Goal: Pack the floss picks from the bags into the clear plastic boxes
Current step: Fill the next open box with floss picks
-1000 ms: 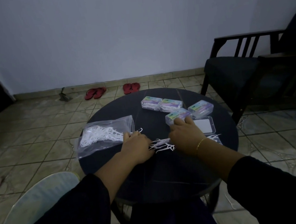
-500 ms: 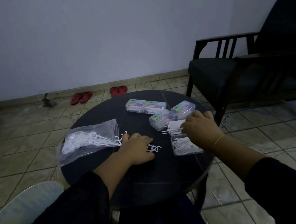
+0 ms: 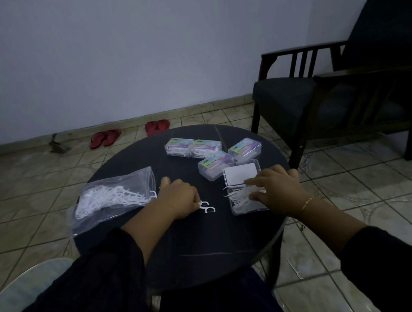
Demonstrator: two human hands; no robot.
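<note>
The labels on the closed boxes are bands of green, blue and purple, and any writing on them is too small and dim for me to read. Four of these closed boxes (image 3: 214,154) sit toward the far edge of the round dark table (image 3: 204,242): two touching side by side at the far middle, one nearer the far right edge, and one just in front of the gap between them. Each is clear plastic with white picks showing through the walls.

My right hand (image 3: 277,190) rests over the open box (image 3: 246,203) near the right edge of the table, fingers curled round a bundle of floss picks (image 3: 242,194) that lies across it, their thin ends jutting out to the left. The box's lid (image 3: 241,176) lies flat just beyond it, with a plain white rectangle in it, touching the nearest closed box.

My left hand (image 3: 179,199) lies near the middle of the table with its fingers curled, pinching a few loose picks (image 3: 206,206) whose white forked heads stick out to the right against the tabletop.

The bag (image 3: 108,201) lies at the left edge, clear and crumpled, partly overhanging the rim, its mouth toward my left hand, with a tangle of white picks inside.

One stray pick (image 3: 295,269) lies on the tiled floor below the right edge.
</note>
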